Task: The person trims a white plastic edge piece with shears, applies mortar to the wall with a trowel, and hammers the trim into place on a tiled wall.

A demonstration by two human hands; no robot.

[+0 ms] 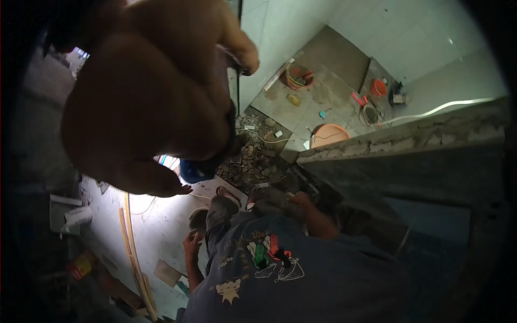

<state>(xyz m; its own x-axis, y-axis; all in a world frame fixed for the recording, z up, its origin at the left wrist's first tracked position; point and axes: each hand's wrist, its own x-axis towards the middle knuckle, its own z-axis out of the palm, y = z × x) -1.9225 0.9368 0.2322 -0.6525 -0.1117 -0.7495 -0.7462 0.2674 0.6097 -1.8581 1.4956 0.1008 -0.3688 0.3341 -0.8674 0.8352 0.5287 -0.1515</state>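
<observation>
My left hand (192,245) hangs by my left thigh, its fingers curled. Just beyond it is a round grey container (198,218); whether they touch I cannot tell. In front of my right hip, my right hand (302,203) is closed, with a small pale spot at its fingertips too dim to name. Between my hands show my dark printed shirt (258,258) and my sandalled feet. A bare-backed co-worker (151,97) bends close on my left, one hand (186,189) low over the lit white floor and the other arm (242,51) reaching toward the doorway edge.
Broken rubble (253,164) covers the doorway floor ahead. Beyond stand an orange basin (329,135), buckets (298,75) and a yellow sponge-like block (293,99). A rough wall edge (409,137) runs along the right. Long wooden strips (132,247) lie at left; a white hose (441,107) crosses the wall.
</observation>
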